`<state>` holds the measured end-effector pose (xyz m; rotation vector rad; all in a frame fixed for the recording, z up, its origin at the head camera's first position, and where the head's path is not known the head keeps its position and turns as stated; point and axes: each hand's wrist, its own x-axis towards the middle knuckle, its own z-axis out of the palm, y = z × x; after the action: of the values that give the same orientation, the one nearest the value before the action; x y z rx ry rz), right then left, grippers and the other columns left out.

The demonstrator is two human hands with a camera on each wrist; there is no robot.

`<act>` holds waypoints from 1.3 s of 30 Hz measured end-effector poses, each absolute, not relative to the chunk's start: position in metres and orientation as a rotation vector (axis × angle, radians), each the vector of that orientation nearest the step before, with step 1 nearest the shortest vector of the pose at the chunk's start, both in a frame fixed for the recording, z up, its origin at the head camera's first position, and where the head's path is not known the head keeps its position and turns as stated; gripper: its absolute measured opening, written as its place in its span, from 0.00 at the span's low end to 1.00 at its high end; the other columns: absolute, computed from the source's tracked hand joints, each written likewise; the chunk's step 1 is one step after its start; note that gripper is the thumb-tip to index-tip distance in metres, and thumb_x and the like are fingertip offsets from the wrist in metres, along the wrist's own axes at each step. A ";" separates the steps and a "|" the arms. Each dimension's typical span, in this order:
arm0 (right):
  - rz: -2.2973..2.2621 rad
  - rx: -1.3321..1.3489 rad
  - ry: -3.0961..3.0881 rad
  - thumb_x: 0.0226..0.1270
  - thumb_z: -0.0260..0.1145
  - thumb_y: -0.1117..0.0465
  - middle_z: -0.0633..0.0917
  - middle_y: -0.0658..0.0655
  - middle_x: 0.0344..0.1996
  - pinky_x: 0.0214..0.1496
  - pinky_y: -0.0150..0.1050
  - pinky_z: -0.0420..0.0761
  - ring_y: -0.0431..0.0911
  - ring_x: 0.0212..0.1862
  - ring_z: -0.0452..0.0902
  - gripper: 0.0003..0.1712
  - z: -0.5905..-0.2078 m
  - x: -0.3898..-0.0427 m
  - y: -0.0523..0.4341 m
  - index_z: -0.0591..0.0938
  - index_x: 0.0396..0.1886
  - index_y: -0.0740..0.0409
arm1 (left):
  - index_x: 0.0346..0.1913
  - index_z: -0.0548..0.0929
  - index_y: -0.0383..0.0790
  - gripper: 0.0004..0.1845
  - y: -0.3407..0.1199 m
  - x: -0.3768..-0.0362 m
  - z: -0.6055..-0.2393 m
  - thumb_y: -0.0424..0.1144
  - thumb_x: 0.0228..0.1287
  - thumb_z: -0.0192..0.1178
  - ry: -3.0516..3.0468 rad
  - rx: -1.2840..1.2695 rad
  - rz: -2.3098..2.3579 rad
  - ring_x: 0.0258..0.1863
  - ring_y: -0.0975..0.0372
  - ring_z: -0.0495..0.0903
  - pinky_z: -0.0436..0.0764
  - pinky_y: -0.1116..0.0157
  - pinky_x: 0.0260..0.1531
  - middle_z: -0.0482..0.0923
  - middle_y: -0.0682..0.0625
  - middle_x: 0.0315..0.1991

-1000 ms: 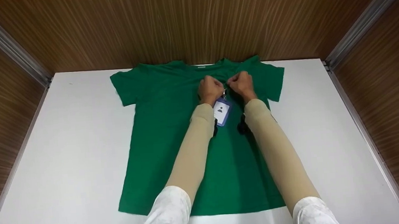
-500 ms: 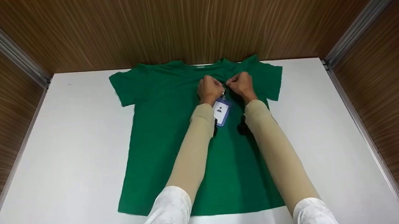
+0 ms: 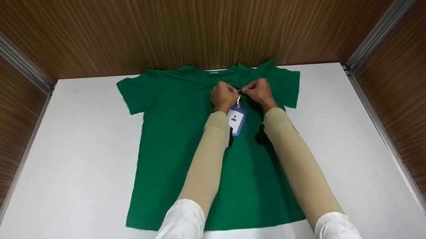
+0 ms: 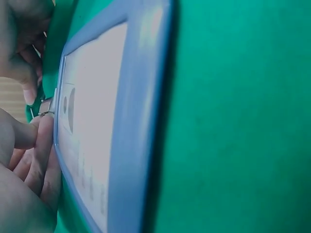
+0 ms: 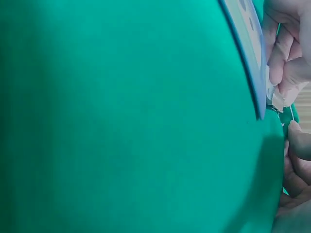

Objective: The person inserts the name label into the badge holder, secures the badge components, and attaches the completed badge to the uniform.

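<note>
**Both hands at the badge clip, near the collar of the green shirt**

Head view: green T-shirt (image 3: 184,144) spread flat on the white surface (image 3: 69,176), collar toward the far wooden wall; left hand (image 3: 223,96) and right hand (image 3: 259,91) close together just below the neckline, fingers curled, pinching the small metal clip (image 3: 238,99) between them; blue-framed ID badge (image 3: 236,119) hanging from that clip, lying on the chest of the shirt between the two forearms.

Left wrist view: badge (image 4: 104,131) seen edge-on against green cloth; fingertips (image 4: 43,127) of the left hand curled at the metal clip (image 4: 46,107) at the badge's top end; the other hand's fingers (image 4: 26,73) just above it.

Right wrist view: mostly green fabric; badge (image 5: 250,58) at the right edge; fingers (image 5: 286,68) gathered on the clip there.

Risks, as judgement: clip small and largely hidden by fingers, so a slip could drop the badge; a bite on too little cloth could let it fall off; a tug could bunch or shift the flat shirt.
</note>
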<state>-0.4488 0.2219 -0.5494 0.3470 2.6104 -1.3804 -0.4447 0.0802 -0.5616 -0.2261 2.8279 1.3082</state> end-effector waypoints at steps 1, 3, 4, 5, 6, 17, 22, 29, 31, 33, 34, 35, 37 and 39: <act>-1.379 0.348 2.606 0.74 0.67 0.61 0.88 0.63 0.51 0.68 0.49 0.80 0.51 0.51 0.80 0.12 -0.550 -0.449 0.222 0.88 0.50 0.63 | 0.23 0.84 0.44 0.14 0.080 -0.445 -0.562 0.38 0.68 0.63 2.828 -0.231 1.309 0.29 0.63 0.74 0.69 0.65 0.32 0.79 0.53 0.23; -1.377 0.338 2.610 0.73 0.67 0.61 0.88 0.63 0.51 0.67 0.49 0.80 0.51 0.51 0.80 0.12 -0.550 -0.448 0.222 0.88 0.49 0.63 | 0.24 0.85 0.43 0.13 0.080 -0.445 -0.563 0.38 0.68 0.64 2.825 -0.235 1.315 0.30 0.62 0.75 0.70 0.64 0.33 0.81 0.52 0.25; -1.378 0.331 2.616 0.73 0.68 0.61 0.88 0.63 0.50 0.67 0.49 0.80 0.51 0.51 0.80 0.12 -0.551 -0.448 0.222 0.89 0.49 0.63 | 0.24 0.85 0.43 0.13 0.080 -0.445 -0.563 0.38 0.68 0.64 2.823 -0.236 1.317 0.30 0.62 0.75 0.70 0.64 0.33 0.81 0.52 0.25; -1.383 0.326 2.623 0.73 0.68 0.61 0.88 0.63 0.50 0.67 0.49 0.80 0.51 0.50 0.80 0.12 -0.551 -0.448 0.222 0.89 0.49 0.62 | 0.24 0.85 0.43 0.12 0.080 -0.445 -0.563 0.38 0.68 0.64 2.823 -0.238 1.318 0.31 0.62 0.76 0.71 0.63 0.34 0.82 0.52 0.26; -1.390 0.319 2.633 0.73 0.68 0.61 0.88 0.63 0.50 0.66 0.49 0.81 0.51 0.50 0.80 0.11 -0.552 -0.447 0.222 0.89 0.48 0.63 | 0.24 0.85 0.43 0.12 0.080 -0.445 -0.563 0.38 0.68 0.64 2.821 -0.238 1.319 0.31 0.62 0.76 0.71 0.63 0.34 0.82 0.51 0.26; -1.386 0.143 2.778 0.71 0.68 0.63 0.90 0.65 0.46 0.59 0.49 0.84 0.51 0.46 0.81 0.10 -0.559 -0.446 0.225 0.90 0.45 0.64 | 0.22 0.86 0.42 0.14 0.080 -0.444 -0.564 0.38 0.67 0.65 2.841 -0.209 1.344 0.30 0.62 0.74 0.68 0.65 0.32 0.81 0.52 0.23; -1.383 0.084 2.799 0.71 0.68 0.62 0.89 0.64 0.45 0.57 0.48 0.83 0.51 0.45 0.80 0.10 -0.560 -0.444 0.226 0.90 0.44 0.64 | 0.20 0.84 0.43 0.15 0.080 -0.444 -0.564 0.37 0.67 0.65 2.836 -0.215 1.356 0.28 0.62 0.73 0.67 0.65 0.31 0.76 0.53 0.21; -1.327 -0.044 2.825 0.69 0.68 0.64 0.90 0.64 0.44 0.58 0.50 0.83 0.53 0.46 0.81 0.10 -0.559 -0.446 0.225 0.90 0.44 0.63 | 0.22 0.85 0.43 0.13 0.078 -0.444 -0.564 0.38 0.67 0.65 2.833 -0.217 1.337 0.30 0.62 0.75 0.69 0.65 0.32 0.80 0.52 0.23; -1.301 -0.079 2.824 0.69 0.67 0.64 0.90 0.64 0.45 0.59 0.51 0.84 0.54 0.47 0.82 0.10 -0.558 -0.446 0.222 0.90 0.45 0.63 | 0.21 0.84 0.43 0.14 0.077 -0.444 -0.564 0.38 0.66 0.66 2.831 -0.227 1.329 0.29 0.62 0.75 0.69 0.65 0.31 0.79 0.53 0.22; -1.284 -0.098 2.811 0.70 0.68 0.64 0.90 0.63 0.46 0.59 0.51 0.84 0.54 0.47 0.82 0.10 -0.558 -0.447 0.221 0.91 0.45 0.62 | 0.22 0.84 0.44 0.13 0.077 -0.444 -0.564 0.38 0.66 0.66 2.832 -0.232 1.318 0.29 0.62 0.75 0.69 0.65 0.31 0.79 0.53 0.23; -1.288 -0.091 2.802 0.70 0.68 0.64 0.90 0.63 0.46 0.60 0.51 0.84 0.54 0.48 0.82 0.10 -0.558 -0.447 0.222 0.90 0.45 0.62 | 0.23 0.84 0.43 0.12 0.076 -0.444 -0.564 0.37 0.66 0.65 2.830 -0.230 1.319 0.30 0.62 0.76 0.70 0.64 0.32 0.80 0.52 0.24; -1.304 -0.066 2.788 0.70 0.67 0.64 0.89 0.63 0.46 0.60 0.51 0.84 0.53 0.48 0.82 0.10 -0.557 -0.447 0.222 0.90 0.45 0.62 | 0.24 0.85 0.43 0.12 0.076 -0.445 -0.564 0.37 0.66 0.65 2.828 -0.228 1.320 0.30 0.62 0.76 0.71 0.64 0.33 0.81 0.52 0.25; -1.338 -0.006 2.761 0.72 0.67 0.63 0.88 0.63 0.46 0.61 0.50 0.83 0.53 0.48 0.81 0.10 -0.558 -0.448 0.225 0.89 0.46 0.62 | 0.27 0.87 0.43 0.10 0.076 -0.445 -0.563 0.38 0.67 0.65 2.822 -0.226 1.327 0.33 0.62 0.78 0.74 0.63 0.35 0.85 0.52 0.29; -1.369 0.056 2.724 0.73 0.66 0.63 0.87 0.64 0.48 0.62 0.50 0.82 0.53 0.49 0.80 0.10 -0.558 -0.449 0.228 0.87 0.48 0.63 | 0.31 0.90 0.43 0.08 0.076 -0.445 -0.563 0.38 0.68 0.64 2.812 -0.219 1.336 0.35 0.62 0.80 0.77 0.62 0.39 0.87 0.51 0.33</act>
<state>-0.4494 0.2279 -0.5582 0.0556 2.7244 -1.3693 -0.4448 0.0760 -0.5635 -0.2192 2.8117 1.3362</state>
